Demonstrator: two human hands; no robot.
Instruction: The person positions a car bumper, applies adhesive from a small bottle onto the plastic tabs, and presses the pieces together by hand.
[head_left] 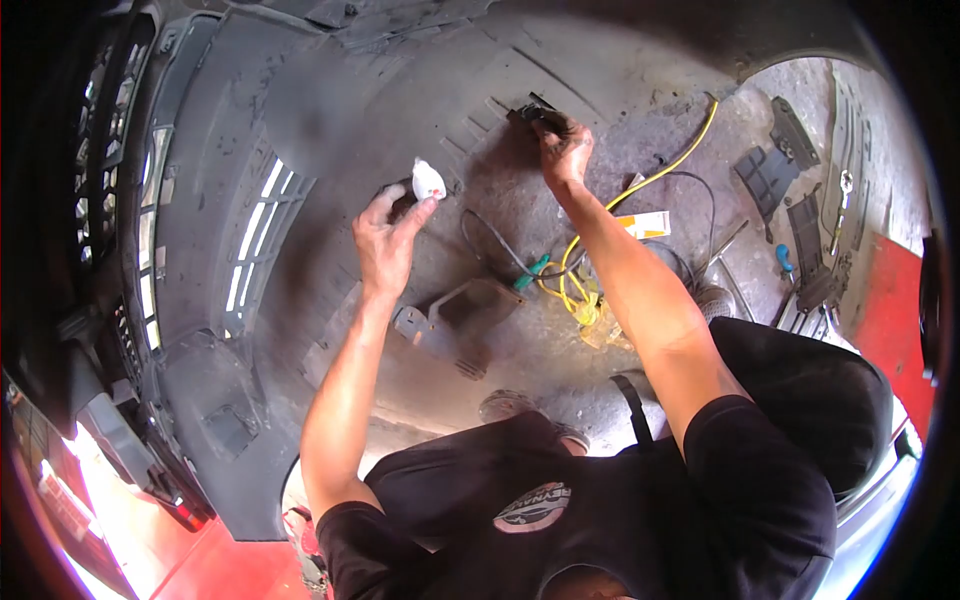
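In the head view, my left hand (385, 235) is raised with thumb and fingers closed round the lower end of a small white object (427, 180) that has a red spot. Whether it is a bottle or a wad of cloth I cannot tell. My right hand (567, 150) reaches farther out, its fingers closed on a small black piece (533, 112) close to the grey, slotted surface of a large dark plastic panel (400, 90). My fingertips on that piece are partly hidden.
A yellow cord (690, 150) runs under my right forearm to a bundle by a green-handled tool (534, 272). A white and orange box (645, 225) lies nearby. Black plastic pieces (768, 180) and a blue-handled tool (783, 258) are at right. A slotted grille panel (190, 230) stands at left.
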